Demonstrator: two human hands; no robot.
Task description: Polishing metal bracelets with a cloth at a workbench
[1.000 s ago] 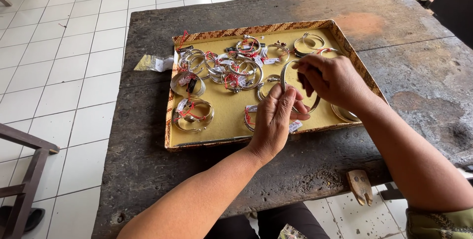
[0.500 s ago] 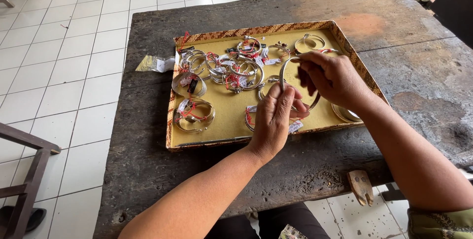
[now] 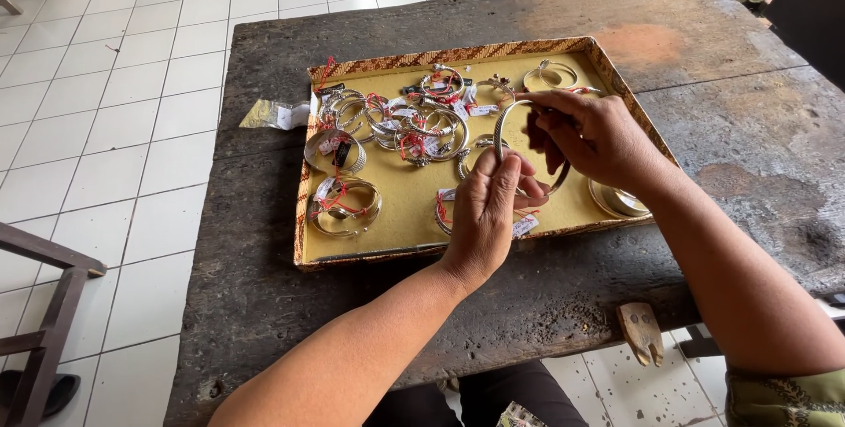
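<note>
Both hands, left [image 3: 484,207] and right [image 3: 590,136], are pinching one bangle [image 3: 502,123] over the tray [image 3: 458,55]; tagged bracelets [image 3: 414,119] are crowding nine to twelve o'clock.

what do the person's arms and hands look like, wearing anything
Both hands are bare: no gloves, rings or watch visible on the left hand or right hand. The forearms are bare too. Only the right arm shows clothing, a short green patterned sleeve near the elbow.
</note>
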